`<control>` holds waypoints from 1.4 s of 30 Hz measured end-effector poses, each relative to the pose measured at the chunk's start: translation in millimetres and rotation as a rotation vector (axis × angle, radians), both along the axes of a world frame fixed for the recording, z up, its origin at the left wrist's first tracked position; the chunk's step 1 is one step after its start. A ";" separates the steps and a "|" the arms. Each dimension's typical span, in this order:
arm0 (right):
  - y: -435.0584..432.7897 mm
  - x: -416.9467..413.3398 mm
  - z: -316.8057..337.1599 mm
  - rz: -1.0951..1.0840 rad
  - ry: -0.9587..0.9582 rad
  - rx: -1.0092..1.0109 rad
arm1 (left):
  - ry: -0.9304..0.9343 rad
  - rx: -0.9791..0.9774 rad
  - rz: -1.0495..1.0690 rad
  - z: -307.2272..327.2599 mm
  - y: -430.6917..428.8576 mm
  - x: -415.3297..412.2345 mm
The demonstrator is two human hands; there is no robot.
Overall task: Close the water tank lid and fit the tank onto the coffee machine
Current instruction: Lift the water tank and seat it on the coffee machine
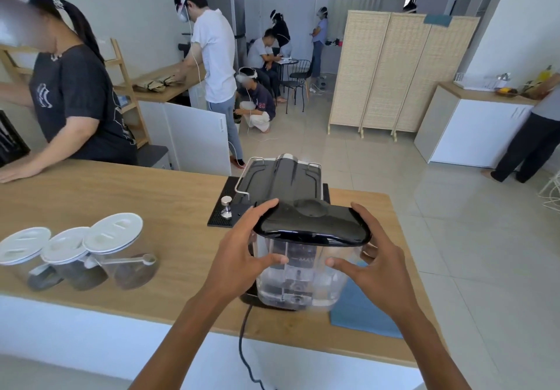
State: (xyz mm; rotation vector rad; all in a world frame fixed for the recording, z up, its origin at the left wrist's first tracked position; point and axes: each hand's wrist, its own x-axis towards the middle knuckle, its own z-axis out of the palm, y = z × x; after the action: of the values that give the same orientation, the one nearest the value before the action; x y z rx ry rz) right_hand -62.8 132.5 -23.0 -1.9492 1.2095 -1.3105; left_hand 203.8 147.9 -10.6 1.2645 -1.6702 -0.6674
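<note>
A clear plastic water tank [300,277] with a black lid [312,223] stands at the near side of the black coffee machine [281,177], on the wooden counter [121,201]. The lid lies flat across the tank's top. My left hand [242,256] grips the tank's left side, fingers over the lid's left end and thumb on the front wall. My right hand [375,262] holds the right side the same way. The tank's base sits over a black foot of the machine; whether it is seated I cannot tell.
Three clear jars with white lids [75,256] stand at the left. A tamper [226,206] rests on a black mat beside the machine. A blue cloth [360,314] lies under my right hand. A black cord [245,344] hangs off the near edge. A person [69,101] leans on the counter's far left.
</note>
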 end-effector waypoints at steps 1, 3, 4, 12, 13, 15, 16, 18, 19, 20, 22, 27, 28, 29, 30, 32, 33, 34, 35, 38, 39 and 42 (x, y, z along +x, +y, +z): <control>-0.5 8.2 -1.2 0.001 -0.005 -0.012 | 0.001 -0.003 0.002 -0.4 0.1 7.9; -2.2 23.2 -3.0 -0.001 -0.018 -0.018 | 0.000 -0.013 0.000 -0.7 -1.0 22.4; -3.3 30.2 -3.9 -0.005 -0.022 -0.014 | 0.004 -0.015 -0.002 -0.8 -1.7 29.3; -11.7 67.6 -17.9 0.016 -0.101 -0.036 | 0.010 -0.026 -0.025 -3.7 -14.5 61.5; -12.8 69.7 -17.7 0.014 -0.096 -0.034 | 0.015 -0.027 -0.028 -4.6 -16.9 63.1; -14.7 73.5 -16.1 0.006 -0.086 -0.021 | 0.041 -0.024 -0.040 -6.1 -21.7 65.5; -15.4 75.1 -15.0 0.000 -0.078 -0.016 | 0.056 -0.024 -0.046 -7.0 -24.1 66.3; -16.4 77.0 -13.5 -0.020 -0.056 -0.017 | 0.074 -0.023 -0.059 -9.2 -28.2 67.2; -16.5 77.1 -13.4 -0.033 -0.045 -0.017 | 0.081 -0.018 -0.065 -10.3 -29.6 67.1; -16.6 77.2 -13.6 -0.047 -0.033 -0.016 | 0.089 -0.010 -0.070 -11.3 -30.8 66.7; -17.1 77.2 -15.5 -0.076 -0.016 -0.015 | 0.105 0.002 -0.075 -13.5 -33.9 65.5; -18.8 77.4 -25.1 -0.099 -0.009 -0.029 | 0.120 0.017 -0.097 -20.2 -41.0 62.9; -19.3 77.0 -26.8 -0.105 -0.001 -0.032 | 0.126 0.023 -0.098 -21.7 -41.6 62.4; -19.9 77.0 -28.0 -0.114 0.008 -0.033 | 0.131 0.026 -0.093 -23.3 -42.0 62.2; -20.7 77.6 -28.7 -0.125 0.021 -0.033 | 0.135 0.027 -0.087 -24.7 -42.0 62.5; -22.5 80.4 -30.1 -0.153 0.051 -0.033 | 0.132 0.018 -0.078 -27.7 -42.5 64.6; -23.2 82.0 -31.8 -0.162 0.059 -0.031 | 0.121 0.012 -0.075 -29.3 -43.4 66.4; -23.8 82.9 -34.0 -0.167 0.058 -0.028 | 0.104 0.010 -0.075 -30.8 -44.6 68.2; -24.1 83.1 -36.0 -0.174 0.057 -0.025 | 0.085 0.013 -0.078 -32.1 -46.0 69.6; -24.9 82.4 -41.1 -0.217 0.108 -0.022 | 0.056 0.021 -0.092 -36.9 -50.1 71.1; -25.7 82.5 -43.8 -0.230 0.123 -0.016 | 0.055 0.025 -0.091 -39.2 -51.2 71.5; -27.1 83.3 -55.4 -0.249 0.145 0.018 | 0.022 0.030 -0.087 -47.4 -53.9 72.7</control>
State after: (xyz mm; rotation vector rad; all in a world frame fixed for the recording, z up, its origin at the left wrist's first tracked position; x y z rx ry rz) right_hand 20.6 105.4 -78.4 -1.9582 1.5715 -1.2877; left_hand 276.4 94.1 -58.0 1.2063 -1.7108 -0.7591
